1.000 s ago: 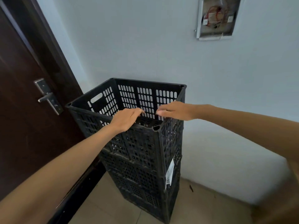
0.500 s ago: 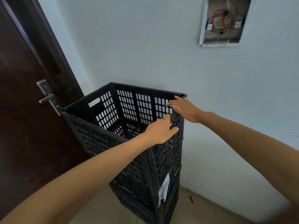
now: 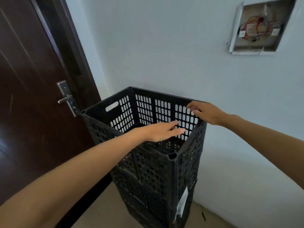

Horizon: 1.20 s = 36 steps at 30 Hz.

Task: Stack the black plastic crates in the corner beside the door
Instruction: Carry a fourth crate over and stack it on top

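the stack of black crates [image 3: 153,162] stands in the corner by the door [image 3: 32,96]; right hand [image 3: 205,112] curls loosely at the top crate's far rim, left hand [image 3: 162,131] flat and empty over it; best to nudge squarely, easing both rims flush to the wall

Both hands [image 3: 162,131] [image 3: 206,113] outstretched, grips loose

Two bare hands over a stack of black crates [image 3: 148,170] in a corner.
The left hand [image 3: 162,131] hovers flat above the top crate's opening; the right hand [image 3: 205,112] rests on its far right rim, with a dark door [image 3: 29,99] at left.
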Each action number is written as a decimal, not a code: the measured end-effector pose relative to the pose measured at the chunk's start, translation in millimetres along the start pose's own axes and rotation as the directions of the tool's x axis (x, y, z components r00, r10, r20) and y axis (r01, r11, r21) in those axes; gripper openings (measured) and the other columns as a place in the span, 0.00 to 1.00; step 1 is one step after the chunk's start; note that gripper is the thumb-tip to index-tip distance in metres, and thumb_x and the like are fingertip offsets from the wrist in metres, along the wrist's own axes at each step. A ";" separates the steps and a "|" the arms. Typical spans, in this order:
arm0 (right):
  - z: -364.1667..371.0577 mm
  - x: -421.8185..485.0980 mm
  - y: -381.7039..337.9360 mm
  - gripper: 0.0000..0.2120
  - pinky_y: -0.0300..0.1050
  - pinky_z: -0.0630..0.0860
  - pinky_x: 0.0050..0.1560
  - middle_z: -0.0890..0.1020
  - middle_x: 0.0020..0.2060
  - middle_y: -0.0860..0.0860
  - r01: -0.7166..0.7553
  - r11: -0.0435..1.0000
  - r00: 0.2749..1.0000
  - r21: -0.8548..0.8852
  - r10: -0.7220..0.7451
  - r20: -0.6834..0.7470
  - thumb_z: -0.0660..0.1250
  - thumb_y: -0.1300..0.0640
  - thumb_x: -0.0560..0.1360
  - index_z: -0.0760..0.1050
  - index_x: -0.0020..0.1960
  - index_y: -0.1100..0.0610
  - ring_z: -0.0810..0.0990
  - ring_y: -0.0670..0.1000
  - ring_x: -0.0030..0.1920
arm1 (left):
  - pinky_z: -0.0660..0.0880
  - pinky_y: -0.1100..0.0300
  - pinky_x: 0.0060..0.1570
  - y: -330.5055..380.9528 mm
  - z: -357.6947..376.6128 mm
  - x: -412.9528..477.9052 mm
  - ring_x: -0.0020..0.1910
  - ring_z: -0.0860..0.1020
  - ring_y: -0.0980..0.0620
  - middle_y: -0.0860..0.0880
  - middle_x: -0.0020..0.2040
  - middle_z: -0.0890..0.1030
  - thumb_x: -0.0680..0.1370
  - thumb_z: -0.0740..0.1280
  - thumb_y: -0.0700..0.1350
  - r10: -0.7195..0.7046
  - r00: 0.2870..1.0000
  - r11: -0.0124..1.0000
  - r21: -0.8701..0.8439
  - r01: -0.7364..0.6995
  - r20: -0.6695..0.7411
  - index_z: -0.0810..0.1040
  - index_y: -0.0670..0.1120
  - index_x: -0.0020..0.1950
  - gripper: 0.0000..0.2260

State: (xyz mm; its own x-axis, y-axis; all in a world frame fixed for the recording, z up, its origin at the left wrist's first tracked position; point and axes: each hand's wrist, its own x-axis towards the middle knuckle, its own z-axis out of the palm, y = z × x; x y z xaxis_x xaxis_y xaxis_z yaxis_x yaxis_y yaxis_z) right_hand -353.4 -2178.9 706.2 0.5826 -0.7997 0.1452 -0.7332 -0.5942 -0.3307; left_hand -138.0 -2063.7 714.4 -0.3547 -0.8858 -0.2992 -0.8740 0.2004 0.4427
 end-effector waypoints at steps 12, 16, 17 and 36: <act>66.9 153.7 -155.5 0.26 0.56 0.63 0.72 0.68 0.71 0.54 0.204 0.958 0.971 -0.200 -0.172 0.166 0.61 0.54 0.78 0.59 0.74 0.49 0.64 0.56 0.72 | 0.66 0.48 0.70 -214.6 -99.2 -40.5 0.73 0.65 0.46 0.48 0.74 0.68 0.80 0.63 0.51 0.052 0.851 0.950 0.290 0.120 -0.522 0.58 0.53 0.78 0.27; 93.9 210.6 -198.2 0.32 0.56 0.58 0.75 0.60 0.76 0.54 0.206 0.958 0.974 -0.197 -0.182 0.132 0.61 0.54 0.77 0.51 0.77 0.49 0.59 0.57 0.75 | 0.67 0.47 0.69 -273.8 -126.3 -47.2 0.72 0.66 0.45 0.48 0.74 0.66 0.78 0.65 0.49 -0.035 0.805 0.947 0.238 0.216 -0.592 0.57 0.51 0.78 0.30; 99.2 222.9 -208.4 0.32 0.55 0.58 0.74 0.60 0.76 0.54 0.207 0.961 0.975 -0.181 -0.189 0.115 0.61 0.55 0.77 0.51 0.77 0.50 0.59 0.57 0.75 | 0.68 0.47 0.68 -286.3 -130.9 -45.4 0.72 0.66 0.45 0.48 0.74 0.66 0.78 0.66 0.49 -0.053 0.819 0.941 0.246 0.233 -0.572 0.57 0.50 0.78 0.31; 152.1 376.0 -212.9 0.33 0.53 0.44 0.77 0.61 0.76 0.54 0.163 0.965 0.983 -0.206 -0.141 0.115 0.60 0.69 0.74 0.56 0.77 0.58 0.48 0.55 0.78 | 0.77 0.49 0.52 -353.8 -169.8 73.6 0.52 0.78 0.45 0.43 0.57 0.77 0.76 0.66 0.44 -0.142 0.917 0.989 -0.025 0.143 -0.373 0.64 0.42 0.70 0.24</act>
State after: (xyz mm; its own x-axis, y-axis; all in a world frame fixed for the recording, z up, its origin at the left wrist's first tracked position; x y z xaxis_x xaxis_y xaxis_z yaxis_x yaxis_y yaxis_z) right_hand 75.1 -2340.0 689.4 0.7166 -0.6926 0.0825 -0.6850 -0.7212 -0.1034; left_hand 201.6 -2270.9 679.3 -0.0774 -0.9968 -0.0217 -0.9071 0.0613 0.4165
